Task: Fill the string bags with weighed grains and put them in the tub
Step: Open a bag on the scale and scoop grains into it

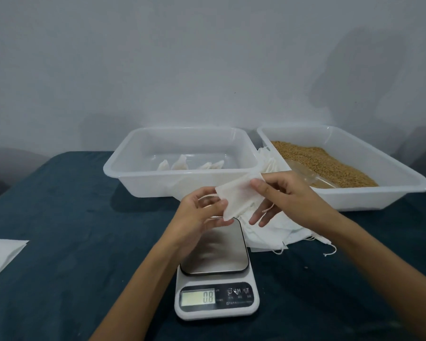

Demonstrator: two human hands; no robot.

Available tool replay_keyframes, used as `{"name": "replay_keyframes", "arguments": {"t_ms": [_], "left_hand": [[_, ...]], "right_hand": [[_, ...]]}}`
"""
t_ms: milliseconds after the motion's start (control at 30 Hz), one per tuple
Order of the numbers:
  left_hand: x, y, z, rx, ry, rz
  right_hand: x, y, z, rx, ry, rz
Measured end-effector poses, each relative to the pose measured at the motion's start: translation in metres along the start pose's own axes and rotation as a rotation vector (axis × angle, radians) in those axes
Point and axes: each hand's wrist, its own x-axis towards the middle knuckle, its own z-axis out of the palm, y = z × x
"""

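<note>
A: Room first: bare dark blue cloth-covered table [71, 217] on your left; white paper sheet [0, 257] at its left edge.

B: Writing?

A: Small white digital scale with steel plate [217, 274] shows "0.8". Button labels are too small to read.

B: Bag?

A: Your left hand [202, 212] and right hand [278, 195] both pinch one flat, empty white fabric string bag [239, 195] above the scale plate. Pile of loose white string bags [271, 232] lies just right of it. Clear plastic tub [133, 166] behind holds four filled bags [190, 165]; a second clear tub [391, 168], right, holds brown grains [322, 158].
</note>
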Motion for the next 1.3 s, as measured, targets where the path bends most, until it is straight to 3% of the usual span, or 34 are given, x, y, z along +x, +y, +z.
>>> {"name": "replay_keyframes", "arguments": {"t_ms": [233, 333, 400, 500, 600, 800, 1000, 1300], "left_hand": [[-0.002, 0.003, -0.002, -0.056, 0.059, -0.015], [-0.005, 0.003, 0.003, 0.287, 0.157, 0.23], [-0.008, 0.0, 0.004, 0.502, 0.025, 0.367], [-0.013, -0.007, 0.01, 0.623, -0.21, 0.255], [-0.014, -0.012, 0.012, 0.667, -0.206, 0.264], [-0.018, -0.011, 0.018, 0.569, -0.176, 0.236], [-0.015, -0.01, 0.018, 0.53, -0.145, 0.233], [-0.02, -0.006, 0.022, 0.349, -0.218, 0.194]], "right_hand": [[0.006, -0.007, -0.003, -0.177, -0.056, 0.054], [0.01, -0.016, -0.004, -0.188, -0.109, 0.118], [0.013, -0.027, -0.003, -0.189, -0.193, 0.199], [0.016, -0.046, 0.002, -0.211, -0.331, 0.266], [0.02, -0.063, 0.005, -0.317, -0.37, 0.32], [0.031, -0.081, 0.014, -0.472, -0.502, 0.415], [0.034, -0.095, 0.013, -0.505, -0.411, 0.4], [0.036, -0.099, 0.028, -0.667, -0.509, 0.377]]}}
